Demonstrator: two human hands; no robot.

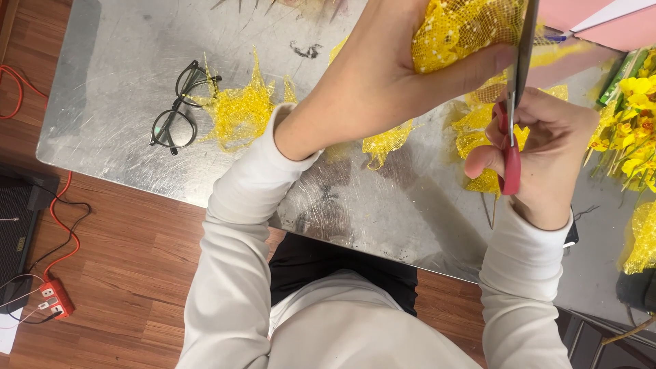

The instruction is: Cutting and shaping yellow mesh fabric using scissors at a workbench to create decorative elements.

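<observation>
Left hand [383,75] clenched around bunched yellow mesh [465,31], raised over metal table [123,82]; right hand [540,160] closed on red-handled scissors [512,116], blades running upright just right of mesh. Eyeglasses [181,109] well left.

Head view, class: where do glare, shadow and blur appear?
Head view: soft glare on the scratched metal table; the arms' shadow darkens it near the front edge; the left hand gripping yellow mesh netting looks slightly soft; black-rimmed glasses stay sharp.
</observation>
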